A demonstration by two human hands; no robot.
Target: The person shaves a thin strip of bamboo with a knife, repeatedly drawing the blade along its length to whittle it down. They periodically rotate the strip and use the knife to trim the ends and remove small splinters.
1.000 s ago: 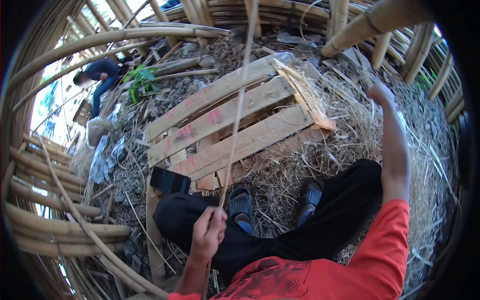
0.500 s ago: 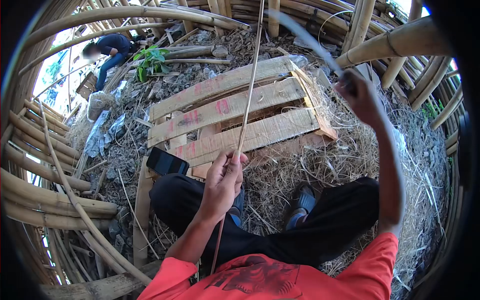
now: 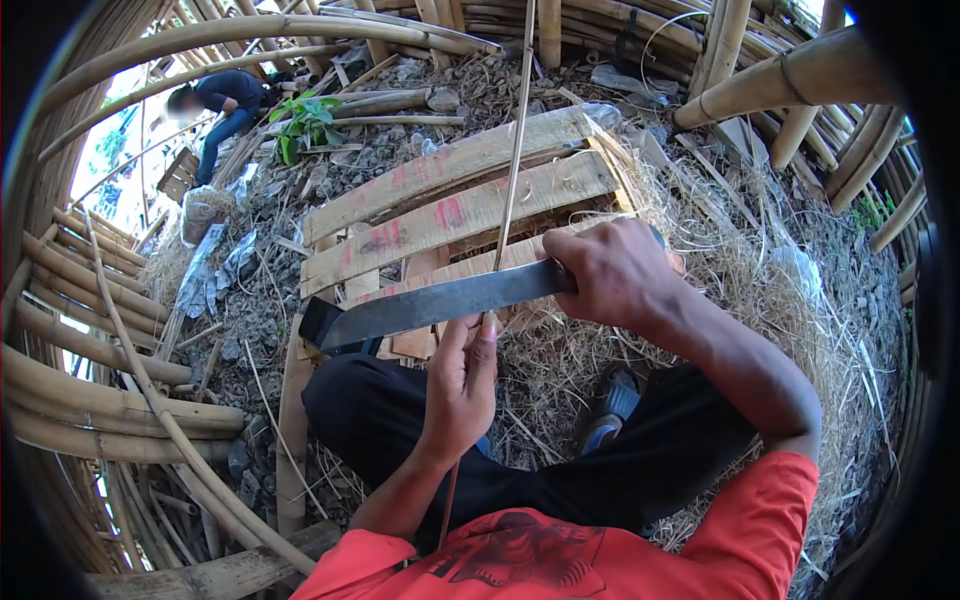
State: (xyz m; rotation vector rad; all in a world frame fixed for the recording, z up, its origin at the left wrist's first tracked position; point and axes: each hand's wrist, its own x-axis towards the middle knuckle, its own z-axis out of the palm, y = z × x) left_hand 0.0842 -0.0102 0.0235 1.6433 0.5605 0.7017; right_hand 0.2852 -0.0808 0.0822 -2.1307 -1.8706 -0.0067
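Observation:
A long thin bamboo strip (image 3: pixel 518 150) runs upright past the centre, its lower end near my lap. My left hand (image 3: pixel 463 385) is closed around it, thumb upward. My right hand (image 3: pixel 610 270) grips the handle of a large knife (image 3: pixel 440 303). The broad blade points left and crosses the strip just above my left fingers. The blade's tip overlaps a black phone (image 3: pixel 322 322), which lies by my knee at the left end of a slatted wooden pallet (image 3: pixel 480 215) with red marks.
Bamboo poles (image 3: pixel 110 400) frame the left side, and a thick pole (image 3: pixel 790 85) juts in at upper right. Another person (image 3: pixel 225 105) bends over at upper left beside a green plant (image 3: pixel 303 125). Straw shavings (image 3: pixel 740 300) cover the ground around the pallet.
My right hand has come down and left from its raised position, bringing the knife blade across the strip. My left hand still holds the strip, slightly farther right.

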